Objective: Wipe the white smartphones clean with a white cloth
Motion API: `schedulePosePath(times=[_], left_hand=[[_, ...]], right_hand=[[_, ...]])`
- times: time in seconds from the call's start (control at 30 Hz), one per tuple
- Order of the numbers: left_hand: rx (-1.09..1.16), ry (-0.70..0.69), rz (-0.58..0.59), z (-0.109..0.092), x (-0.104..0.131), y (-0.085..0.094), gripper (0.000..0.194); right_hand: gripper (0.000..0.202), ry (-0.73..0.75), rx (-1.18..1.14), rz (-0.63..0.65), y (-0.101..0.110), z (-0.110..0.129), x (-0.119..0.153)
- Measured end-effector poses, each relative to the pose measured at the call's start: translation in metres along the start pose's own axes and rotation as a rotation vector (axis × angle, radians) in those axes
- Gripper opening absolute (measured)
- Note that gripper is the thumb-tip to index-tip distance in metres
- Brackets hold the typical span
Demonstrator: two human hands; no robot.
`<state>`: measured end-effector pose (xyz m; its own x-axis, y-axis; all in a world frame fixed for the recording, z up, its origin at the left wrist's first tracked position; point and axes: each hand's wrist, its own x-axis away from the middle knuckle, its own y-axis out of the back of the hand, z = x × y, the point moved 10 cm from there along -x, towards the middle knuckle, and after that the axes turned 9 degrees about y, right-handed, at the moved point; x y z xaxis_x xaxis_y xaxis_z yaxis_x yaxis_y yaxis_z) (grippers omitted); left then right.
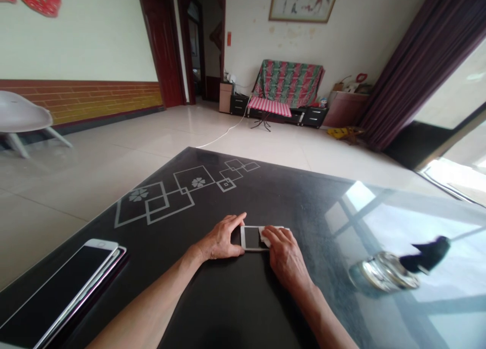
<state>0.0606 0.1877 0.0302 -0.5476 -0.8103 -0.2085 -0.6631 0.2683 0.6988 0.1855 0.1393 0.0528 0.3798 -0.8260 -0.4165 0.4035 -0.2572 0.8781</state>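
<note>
A small white-framed phone lies flat on the dark glossy table, its screen up. At its left end, my left hand steadies it, thumb and fingers spread apart around the edge. Over the phone's right part, my right hand presses a folded white cloth or tissue against the screen with bent fingers. The right end of the phone is mostly hidden under that hand.
At the left edge lies a stack of larger devices, a white tablet on top. A glass jar with a black object at its rim stands to the right. Beyond the table are a white chair and a striped small table.
</note>
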Motion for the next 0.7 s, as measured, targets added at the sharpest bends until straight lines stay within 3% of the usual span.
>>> schedulePosePath(times=[0.13, 0.3, 0.47, 0.7], left_hand=[[0.018, 0.012, 0.008, 0.000, 0.000, 0.001, 0.094], [0.053, 0.016, 0.007, 0.003, -0.001, 0.001, 0.096], [0.062, 0.015, -0.003, 0.004, -0.002, 0.000, 0.096], [0.054, 0.033, 0.015, 0.002, -0.002, 0.001, 0.100]], right_hand=[[0.038, 0.024, -0.003, 0.018, 0.000, -0.001, -0.003], [0.035, -0.059, 0.070, 0.021, 0.004, -0.007, 0.004], [0.032, -0.055, 0.034, 0.070, -0.007, 0.010, 0.003], [0.033, -0.006, 0.002, 0.073, -0.020, 0.024, -0.019]])
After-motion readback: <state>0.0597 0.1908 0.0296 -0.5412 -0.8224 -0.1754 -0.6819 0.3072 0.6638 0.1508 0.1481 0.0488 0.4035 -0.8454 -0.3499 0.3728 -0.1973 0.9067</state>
